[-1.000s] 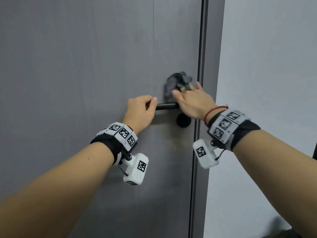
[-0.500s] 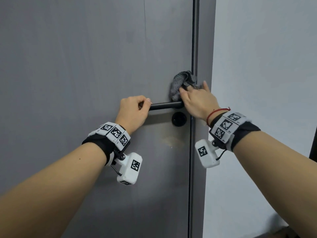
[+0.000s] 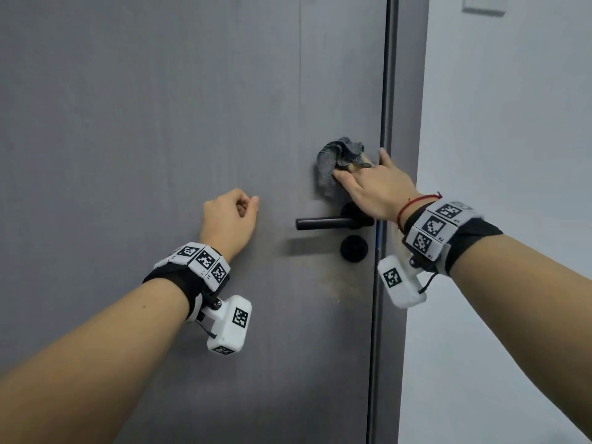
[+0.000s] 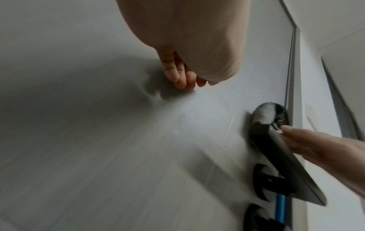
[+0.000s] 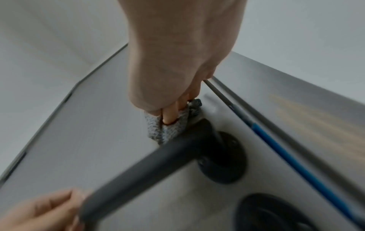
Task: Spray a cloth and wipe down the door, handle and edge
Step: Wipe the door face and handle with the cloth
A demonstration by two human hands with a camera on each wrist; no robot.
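Hands: only right wrist view shows fingers (image 5: 169, 115) gripping cloth (image 5: 166, 129).

A: The right hand (image 3: 373, 190) covers the base of the handle (image 3: 323, 223) in the head view, and the cloth (image 3: 336, 161) hides its fingertips.

B: The left wrist view blurs the handle, and the top edge cuts off the light switch (image 3: 483, 4).
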